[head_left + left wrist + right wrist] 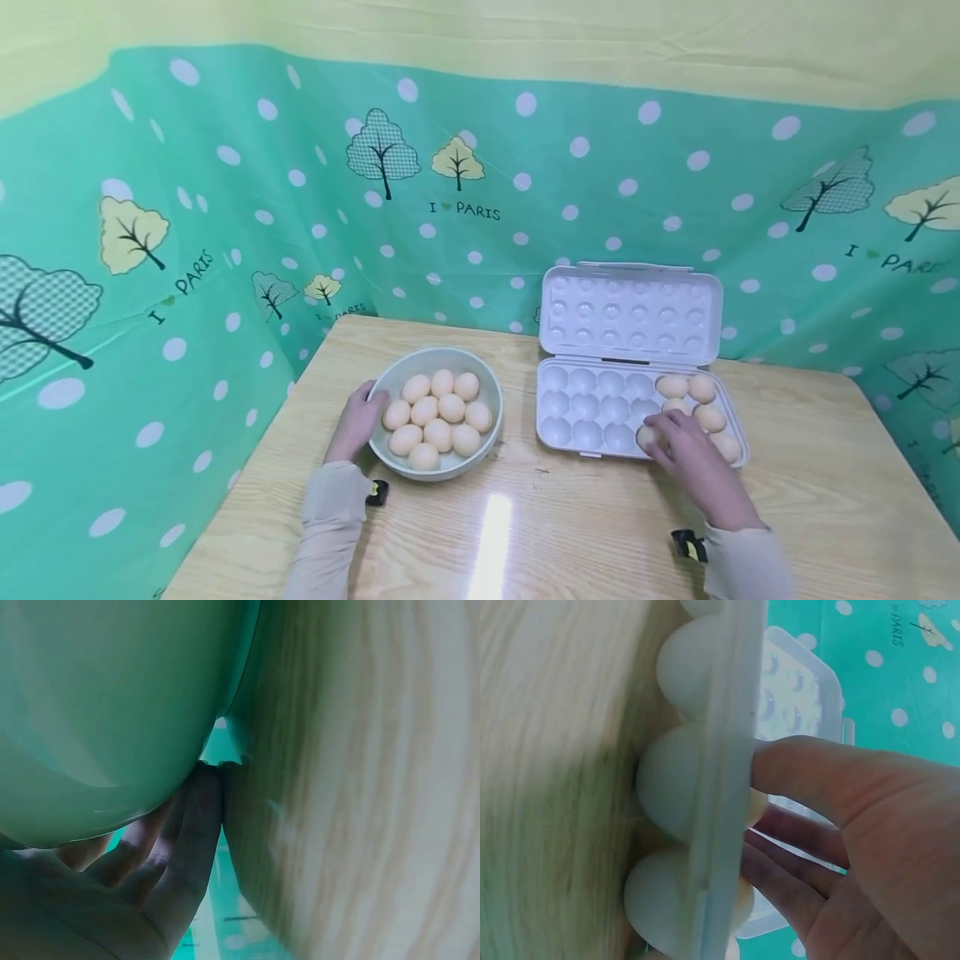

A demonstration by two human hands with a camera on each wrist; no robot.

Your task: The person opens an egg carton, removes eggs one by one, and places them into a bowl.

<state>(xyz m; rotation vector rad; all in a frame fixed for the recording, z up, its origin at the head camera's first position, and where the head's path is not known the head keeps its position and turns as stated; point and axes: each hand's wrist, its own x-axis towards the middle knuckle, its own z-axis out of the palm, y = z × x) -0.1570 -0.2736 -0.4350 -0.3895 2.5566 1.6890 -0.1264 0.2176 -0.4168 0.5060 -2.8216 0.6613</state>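
Note:
On the left of the head view, my left hand [358, 423] holds a pale green bowl [487, 385] by its left side, thumb at the rim. The fingers [191, 832] reach under the bowl's curved wall in the left wrist view. Several light brown eggs [424, 411] lie in the bowl. At the right, my right hand [693, 458] pinches an egg [645, 437] at a front-row cup of the white egg box [551, 437]. More eggs [702, 389] sit in the box's right end. The fingertips are partly hidden behind the box rim in the right wrist view.
The box's dimpled lid [632, 315] stands open at the back, near the green polka-dot cloth [551, 200]. Wooden tabletop [570, 525] runs between bowl and box and along the front. Hollow cups [583, 407] fill the box's left part.

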